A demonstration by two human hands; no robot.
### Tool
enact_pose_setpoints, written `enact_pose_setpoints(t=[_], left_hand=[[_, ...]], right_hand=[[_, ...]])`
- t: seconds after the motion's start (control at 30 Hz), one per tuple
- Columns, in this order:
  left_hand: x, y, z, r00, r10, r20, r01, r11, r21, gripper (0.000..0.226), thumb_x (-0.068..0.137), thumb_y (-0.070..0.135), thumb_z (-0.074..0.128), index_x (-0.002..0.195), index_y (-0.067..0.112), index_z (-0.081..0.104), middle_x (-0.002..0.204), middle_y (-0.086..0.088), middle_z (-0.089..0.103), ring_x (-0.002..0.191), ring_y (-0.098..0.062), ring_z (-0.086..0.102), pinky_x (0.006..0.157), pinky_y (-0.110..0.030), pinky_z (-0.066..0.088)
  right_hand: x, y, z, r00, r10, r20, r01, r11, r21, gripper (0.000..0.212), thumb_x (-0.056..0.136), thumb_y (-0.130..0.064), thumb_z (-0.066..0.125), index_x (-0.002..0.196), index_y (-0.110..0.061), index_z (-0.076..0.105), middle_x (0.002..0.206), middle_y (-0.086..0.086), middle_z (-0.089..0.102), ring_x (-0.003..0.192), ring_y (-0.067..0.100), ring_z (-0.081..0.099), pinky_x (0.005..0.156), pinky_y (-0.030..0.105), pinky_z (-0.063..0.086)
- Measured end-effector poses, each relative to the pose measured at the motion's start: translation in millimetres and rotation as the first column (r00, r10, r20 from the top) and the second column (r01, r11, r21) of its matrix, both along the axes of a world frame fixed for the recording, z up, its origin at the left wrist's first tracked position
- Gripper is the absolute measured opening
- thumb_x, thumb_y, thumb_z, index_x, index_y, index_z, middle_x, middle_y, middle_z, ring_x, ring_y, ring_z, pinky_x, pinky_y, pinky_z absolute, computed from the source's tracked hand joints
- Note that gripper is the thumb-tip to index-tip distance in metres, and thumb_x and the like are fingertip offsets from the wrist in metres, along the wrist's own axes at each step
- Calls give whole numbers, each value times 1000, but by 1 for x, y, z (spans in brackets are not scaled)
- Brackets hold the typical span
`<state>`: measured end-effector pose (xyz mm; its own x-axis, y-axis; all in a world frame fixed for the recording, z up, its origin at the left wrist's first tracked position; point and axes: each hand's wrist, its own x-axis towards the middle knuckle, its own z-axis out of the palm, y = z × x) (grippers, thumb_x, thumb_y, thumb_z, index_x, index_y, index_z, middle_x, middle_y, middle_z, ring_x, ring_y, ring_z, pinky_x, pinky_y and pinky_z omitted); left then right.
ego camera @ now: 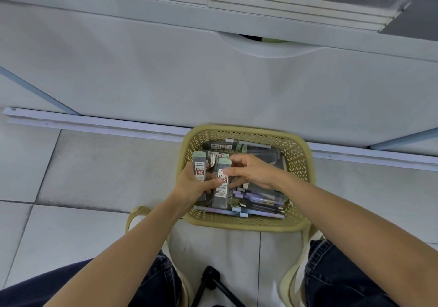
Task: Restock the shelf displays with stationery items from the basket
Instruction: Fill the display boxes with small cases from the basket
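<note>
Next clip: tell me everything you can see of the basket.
The basket looks like tan plastic. It is rounded-rectangular, with lattice-perforated walls and a plain rim. It stands upright on the tiled floor at the foot of the white cabinet. Inside lie lead boxes and purple pens, none above the rim. The left hand and right hand reach in, both gripping lead boxes.

Lead refill case (199, 169) label reads "0.7", "100".
</note>
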<state>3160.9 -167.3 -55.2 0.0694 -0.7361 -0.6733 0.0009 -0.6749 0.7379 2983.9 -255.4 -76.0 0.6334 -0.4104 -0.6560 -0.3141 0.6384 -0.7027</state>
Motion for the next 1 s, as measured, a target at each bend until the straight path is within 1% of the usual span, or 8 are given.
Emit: enact_pose_setpoints(t=[0.1, 0.13, 0.23, 0.37, 0.5, 0.63, 0.87, 1.0], left_hand=[[0, 0, -1, 998, -29, 48, 30, 999, -18, 44, 75, 5, 80, 111, 9, 55, 99, -14, 71, 81, -25, 70, 67, -33, 59], [1, 1, -1, 998, -48, 49, 48, 999, -7, 41, 77, 4, 78, 111, 9, 55, 99, -15, 71, 85, -29, 70, 69, -35, 60], [11, 4, 0, 993, -116, 27, 115, 993, 40, 32, 82, 5, 73, 109, 6, 58, 98, -17, 71, 89, -35, 69, 75, -42, 59], [25, 5, 5, 999, -38, -2, 38, 998, 48, 17, 87, 5, 67, 103, 12, 64, 92, -8, 75, 84, -23, 73, 71, -36, 60], [32, -2, 13, 993, 94, -66, -93, 995, 23, 14, 91, 3, 59, 100, 12, 64, 85, -6, 75, 78, -19, 73, 59, -30, 59], [34, -10, 26, 943, 280, -180, -281, 959, 22, 15, 93, -1, 52, 103, 5, 61, 69, -7, 72, 58, -15, 68, 47, -25, 53], [22, -21, 54, 851, 460, -253, -477, 879, -8, 11, 95, 5, 54, 87, 6, 62, 60, -6, 68, 47, -14, 63, 40, -21, 47], [12, -26, 76, 788, 490, -373, -545, 837, -52, 6, 92, 9, 62, 87, 6, 62, 61, -5, 66, 47, -12, 60, 42, -21, 48]], right_hand=[[10, -3, -2, 980, 12, -199, -25, 997, -68, 57, 87, -54, 61, 127, -14, 55, 125, 6, 62, 98, 23, 70, 91, 42, 55], [15, -3, -3, 961, 7, -277, -49, 988, -145, 57, 85, -59, 59, 123, -18, 59, 123, 3, 62, 96, 20, 70, 92, 40, 54], [26, -6, -8, 929, -65, -365, -61, 944, -323, 33, 90, -44, 63, 107, -16, 67, 106, 2, 67, 92, 18, 66, 83, 34, 55], [25, -10, -12, 899, -132, -417, -93, 874, -478, 10, 96, -23, 59, 93, -14, 63, 92, 2, 66, 77, 11, 65, 65, 20, 52], [10, -23, 0, 908, -242, -343, 27, 849, -527, 4, 96, -14, 59, 93, -11, 61, 84, 6, 69, 67, 10, 68, 60, 17, 54], [-14, -46, 28, 914, -200, -354, -40, 822, -568, 16, 97, -11, 56, 111, -14, 62, 90, 1, 71, 66, 8, 68, 63, 18, 57], [-31, -47, 70, 956, -295, 8, 281, 901, -332, 21, 91, 3, 59, 111, -3, 61, 85, 12, 67, 67, 12, 68, 65, 21, 57], [-19, -32, 87, 964, -232, 131, 256, 940, -224, 27, 84, 3, 66, 107, -8, 61, 77, 1, 71, 72, 12, 69, 69, 21, 56]])
